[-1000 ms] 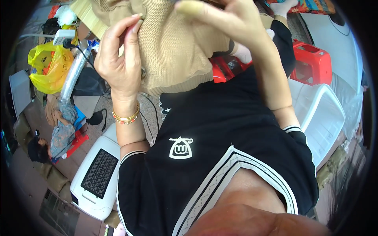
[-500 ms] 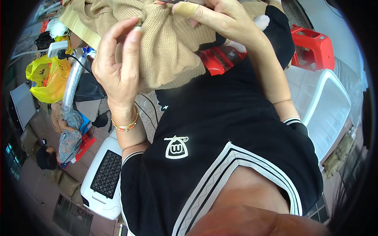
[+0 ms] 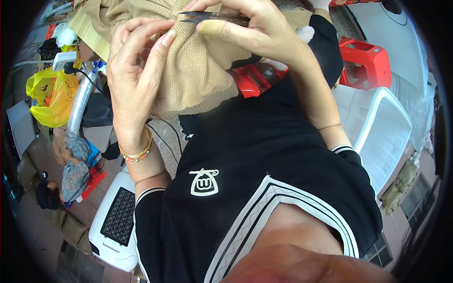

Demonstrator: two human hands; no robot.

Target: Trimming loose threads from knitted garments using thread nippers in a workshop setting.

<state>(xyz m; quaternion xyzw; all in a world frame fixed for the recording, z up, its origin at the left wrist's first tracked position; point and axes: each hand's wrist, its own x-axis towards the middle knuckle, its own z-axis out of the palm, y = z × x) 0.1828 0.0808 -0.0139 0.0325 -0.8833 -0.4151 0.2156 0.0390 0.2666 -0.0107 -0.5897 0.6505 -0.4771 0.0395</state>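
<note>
A beige knitted garment (image 3: 193,70) is bunched up at the top, its ribbed edge hanging toward my lap. My left hand (image 3: 132,70) pinches a fold of the knit between thumb and fingertips. In my right hand (image 3: 264,33) is a pair of dark thread snips (image 3: 214,17), held with the pointed blades parted and aimed left toward the pinched fold. A yellowish cover (image 3: 211,27) wraps my right thumb tip. Whether the blades touch the knit or any thread, I cannot tell.
Red plastic stools (image 3: 365,61) stand at right and under the garment. A translucent tub (image 3: 377,127) sits beside my right arm. At left are a yellow plastic bag (image 3: 52,96), cables, a white box (image 3: 113,217) with a black grid panel, and another person (image 3: 73,165).
The thread snips have come down into fuller view, blades parted near my left fingertips. My left hand has shifted slightly left, still pinching the knit.
</note>
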